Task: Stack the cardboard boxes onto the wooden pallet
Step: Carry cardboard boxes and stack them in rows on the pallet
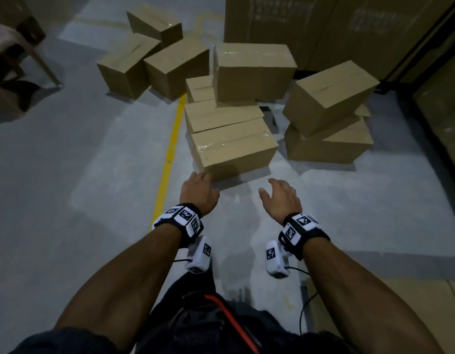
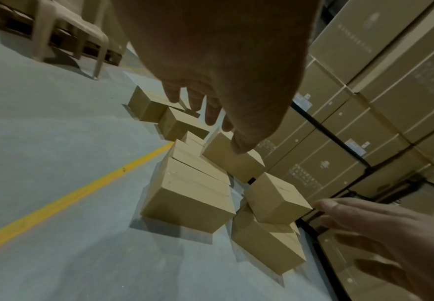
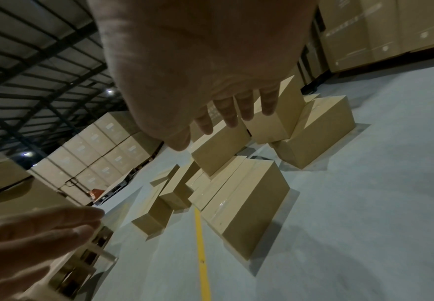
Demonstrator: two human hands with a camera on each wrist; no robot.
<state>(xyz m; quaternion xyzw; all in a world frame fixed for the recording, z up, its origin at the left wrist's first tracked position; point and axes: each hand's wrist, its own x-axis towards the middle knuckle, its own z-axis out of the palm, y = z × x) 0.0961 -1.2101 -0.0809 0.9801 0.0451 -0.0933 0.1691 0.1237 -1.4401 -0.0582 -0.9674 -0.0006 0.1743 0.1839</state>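
**Both hands empty, reaching toward nearest box on the floor**

Head view: left hand and right hand stretched forward, palms down, apart from each other, fingers relaxed — nothing held. Nearest cardboard box sits on the grey floor just ahead of both hands; left fingertips are at its lower left corner, contact unclear. A second box is pressed against its far side, and a third rests on top further back. Ahead-right of the right hand: a tilted box leaning on a flat one. Ahead-left of the left hand: a loose cluster of boxes. Yellow floor line runs just left of the left hand. Tall stacked cartons stand behind everything.

Left wrist view: left hand fingers spread and straight, gripping nothing. Nearest box below the fingers, right hand comes in from the lower right, open. Chair leg and a dark slatted frame beyond it at top left — could be the wooden pallet, can't confirm.

Right wrist view: right hand fingers extended, empty. Nearest box below it, left hand at lower left, open too.
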